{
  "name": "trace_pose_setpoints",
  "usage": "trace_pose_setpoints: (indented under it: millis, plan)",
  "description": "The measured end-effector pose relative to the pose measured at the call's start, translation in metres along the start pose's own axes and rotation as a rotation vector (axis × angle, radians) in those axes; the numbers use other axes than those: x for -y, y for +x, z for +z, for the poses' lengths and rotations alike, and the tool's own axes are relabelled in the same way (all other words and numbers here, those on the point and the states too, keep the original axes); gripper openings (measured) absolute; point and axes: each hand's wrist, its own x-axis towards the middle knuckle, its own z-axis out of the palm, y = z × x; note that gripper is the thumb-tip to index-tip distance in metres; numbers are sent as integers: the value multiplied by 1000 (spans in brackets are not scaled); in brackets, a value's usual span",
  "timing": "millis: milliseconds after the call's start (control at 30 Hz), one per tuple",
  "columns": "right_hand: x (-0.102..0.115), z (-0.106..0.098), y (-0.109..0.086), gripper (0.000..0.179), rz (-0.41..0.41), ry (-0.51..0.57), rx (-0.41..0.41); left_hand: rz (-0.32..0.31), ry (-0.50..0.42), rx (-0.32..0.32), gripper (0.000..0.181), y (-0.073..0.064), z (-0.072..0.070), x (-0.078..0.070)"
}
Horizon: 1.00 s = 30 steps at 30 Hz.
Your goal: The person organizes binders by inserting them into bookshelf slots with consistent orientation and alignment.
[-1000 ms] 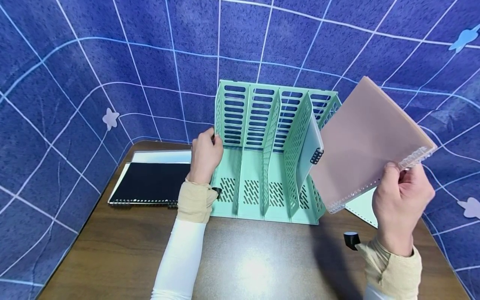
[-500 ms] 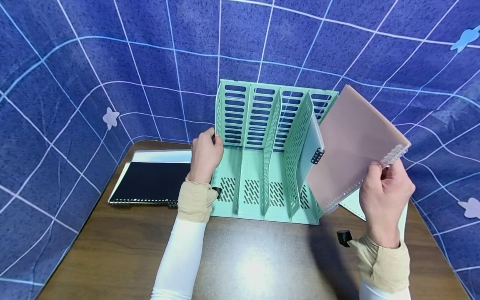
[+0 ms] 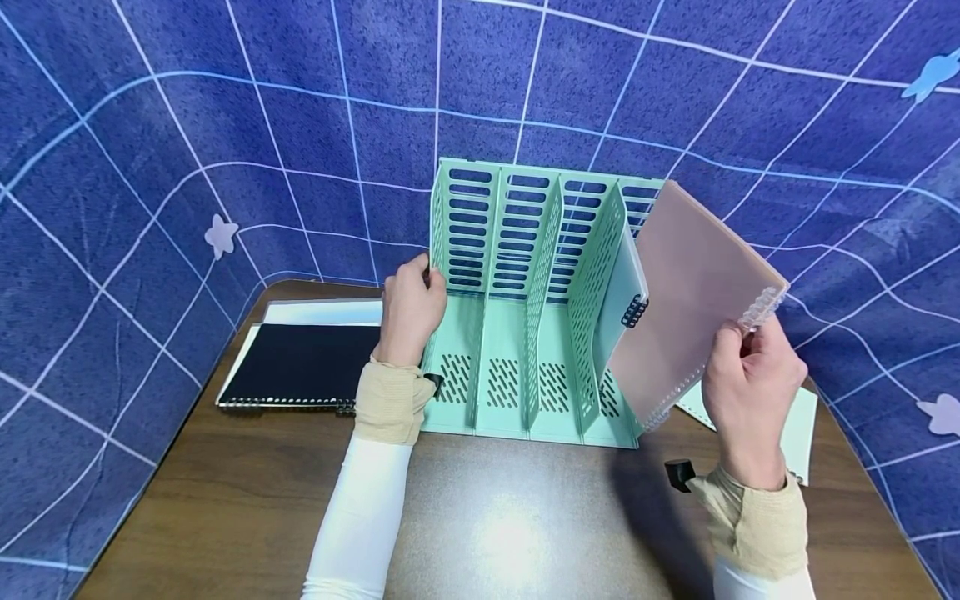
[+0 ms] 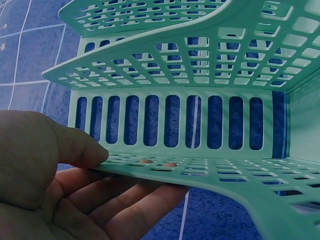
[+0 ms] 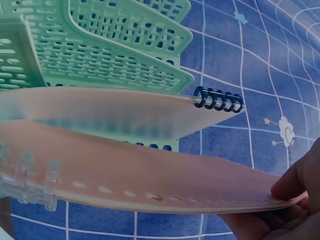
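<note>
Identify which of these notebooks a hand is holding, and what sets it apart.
The pinkish notebook with clear rings, pinched by the right hand. Others, such as the black-covered notebook, lie on the table, and a pale notebook sits in the green rack.

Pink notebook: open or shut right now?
Shut: in the right wrist view the pink notebook shows as one thin slab, its edges together.

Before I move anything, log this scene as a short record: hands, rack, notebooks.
Left hand: grips rack by its left wall
Right hand: pinches pink notebook by its punched edge
Pink notebook: tilted, at rack's right end
Rack: green, four slots
Rightmost slot: black-ringed notebook
Table, left of rack: black notebook, flat
Table, right of rack: pale green notebook, partly hidden
</note>
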Motion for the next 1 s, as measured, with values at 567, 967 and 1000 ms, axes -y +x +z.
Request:
trace_pose_setpoints:
  millis: [567,967,1000]
  plan:
    - [-4,8,-5,15,-14,-30,42,6,-7,8,21,0,0,1]
    - [-10,16,-7,17,-35,-43,76,17,-8,7,23,0,0,1]
    - [-10,16,-7,17,-38,-44,80,15,-9,7,23,-1,-1,0]
